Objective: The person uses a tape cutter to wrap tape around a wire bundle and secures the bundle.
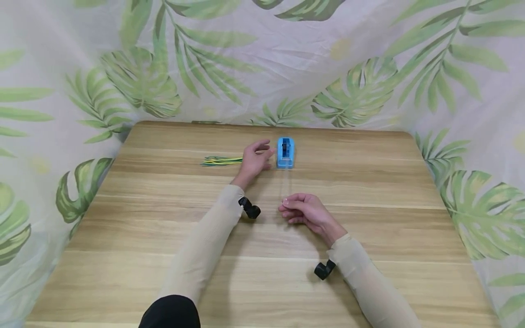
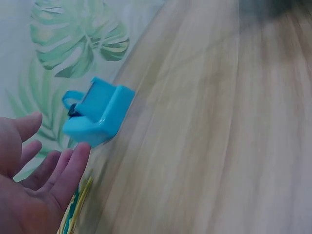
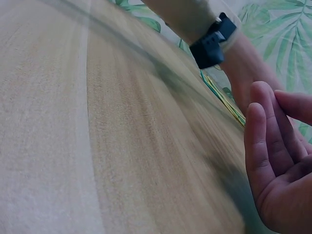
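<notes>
A blue tape dispenser (image 1: 285, 163) stands near the back of the table. From its front a strip of clear tape (image 1: 286, 180) stretches toward my right hand (image 1: 309, 210), whose thumb and forefinger pinch the strip's free end. My left hand (image 1: 255, 159) is just left of the dispenser with its fingers spread, apart from it and holding nothing. In the left wrist view the fingers (image 2: 73, 168) reach toward the blue dispenser (image 2: 105, 109). To the left of that hand lies a bundle of green and yellow wires (image 1: 221, 161), its right end hidden by the hand.
The wooden table (image 1: 164, 228) ends at a back edge close behind the dispenser. A white cloth with green leaves (image 1: 287, 77) hangs behind and along both sides. Black wrist cameras (image 1: 250, 208) sit on both forearms.
</notes>
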`<state>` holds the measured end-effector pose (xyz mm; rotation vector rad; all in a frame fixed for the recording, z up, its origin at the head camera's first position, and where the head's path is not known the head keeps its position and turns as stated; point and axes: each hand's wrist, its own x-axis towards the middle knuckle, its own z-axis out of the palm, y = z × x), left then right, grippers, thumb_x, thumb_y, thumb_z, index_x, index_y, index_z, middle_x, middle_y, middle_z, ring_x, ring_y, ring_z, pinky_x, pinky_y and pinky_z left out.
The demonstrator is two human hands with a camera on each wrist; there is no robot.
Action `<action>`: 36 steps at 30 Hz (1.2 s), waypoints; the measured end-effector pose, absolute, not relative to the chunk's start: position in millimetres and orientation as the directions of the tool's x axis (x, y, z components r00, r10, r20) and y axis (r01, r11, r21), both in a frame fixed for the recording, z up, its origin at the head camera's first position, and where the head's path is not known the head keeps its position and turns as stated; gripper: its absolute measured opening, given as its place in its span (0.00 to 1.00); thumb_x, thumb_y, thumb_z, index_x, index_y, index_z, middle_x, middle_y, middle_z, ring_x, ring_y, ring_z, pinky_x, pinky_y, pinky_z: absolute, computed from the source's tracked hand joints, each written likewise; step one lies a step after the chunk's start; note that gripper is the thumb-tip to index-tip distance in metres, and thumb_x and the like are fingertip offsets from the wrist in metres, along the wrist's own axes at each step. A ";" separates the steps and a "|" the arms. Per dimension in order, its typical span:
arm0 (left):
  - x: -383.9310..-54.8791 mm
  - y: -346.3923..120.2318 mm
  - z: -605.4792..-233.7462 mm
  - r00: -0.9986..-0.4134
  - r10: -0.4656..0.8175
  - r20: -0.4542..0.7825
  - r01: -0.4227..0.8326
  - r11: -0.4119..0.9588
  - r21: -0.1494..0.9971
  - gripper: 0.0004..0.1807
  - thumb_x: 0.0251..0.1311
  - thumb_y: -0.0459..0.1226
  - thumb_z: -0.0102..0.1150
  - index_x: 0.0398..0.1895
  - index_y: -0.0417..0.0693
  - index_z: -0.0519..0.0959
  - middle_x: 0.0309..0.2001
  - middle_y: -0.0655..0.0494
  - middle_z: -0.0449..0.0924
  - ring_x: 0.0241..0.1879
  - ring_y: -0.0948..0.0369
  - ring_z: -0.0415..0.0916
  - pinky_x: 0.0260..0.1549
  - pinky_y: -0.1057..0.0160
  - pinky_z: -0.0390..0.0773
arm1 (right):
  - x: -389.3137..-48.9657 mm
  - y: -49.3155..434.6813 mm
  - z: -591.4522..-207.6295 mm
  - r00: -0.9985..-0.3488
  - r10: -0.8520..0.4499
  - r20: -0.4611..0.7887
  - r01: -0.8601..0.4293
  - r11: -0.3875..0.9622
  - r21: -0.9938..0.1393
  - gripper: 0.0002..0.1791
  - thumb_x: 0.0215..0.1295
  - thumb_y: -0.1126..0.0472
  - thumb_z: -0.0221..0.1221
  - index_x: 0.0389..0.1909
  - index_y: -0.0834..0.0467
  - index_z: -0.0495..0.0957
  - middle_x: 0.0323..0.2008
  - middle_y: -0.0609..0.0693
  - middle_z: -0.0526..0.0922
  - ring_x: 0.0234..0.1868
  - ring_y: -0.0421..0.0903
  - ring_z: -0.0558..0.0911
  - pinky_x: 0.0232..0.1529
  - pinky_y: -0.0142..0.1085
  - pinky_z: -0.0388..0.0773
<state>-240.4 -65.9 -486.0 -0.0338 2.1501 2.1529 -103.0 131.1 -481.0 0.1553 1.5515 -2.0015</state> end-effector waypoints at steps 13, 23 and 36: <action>-235.1 -134.3 -478.7 -0.989 0.112 -0.092 -0.097 -0.042 0.994 0.28 0.68 0.38 0.63 0.68 0.36 0.71 0.59 0.37 0.75 0.55 0.42 0.77 0.45 0.47 0.84 | -101.5 134.5 -482.4 -0.818 -0.374 -0.437 0.517 -0.144 -0.844 0.19 0.70 0.68 0.60 0.56 0.75 0.72 0.36 0.55 0.88 0.31 0.43 0.87 0.31 0.35 0.85; -237.7 -194.8 -471.0 -0.996 0.073 -0.047 -0.045 0.029 0.999 0.26 0.67 0.38 0.65 0.65 0.36 0.75 0.50 0.49 0.85 0.44 0.55 0.83 0.47 0.41 0.81 | -102.4 133.5 -485.2 -0.815 -0.382 -0.436 0.519 -0.147 -0.842 0.19 0.70 0.69 0.60 0.57 0.75 0.71 0.35 0.54 0.89 0.31 0.43 0.87 0.30 0.34 0.85; -234.2 -236.0 -473.9 -0.993 0.119 0.023 0.072 0.422 0.904 0.26 0.64 0.41 0.69 0.63 0.40 0.78 0.52 0.47 0.84 0.52 0.57 0.78 0.45 0.65 0.74 | -102.9 131.5 -485.5 -0.816 -0.380 -0.434 0.518 -0.149 -0.843 0.11 0.70 0.69 0.60 0.50 0.70 0.77 0.35 0.55 0.88 0.31 0.43 0.87 0.30 0.34 0.85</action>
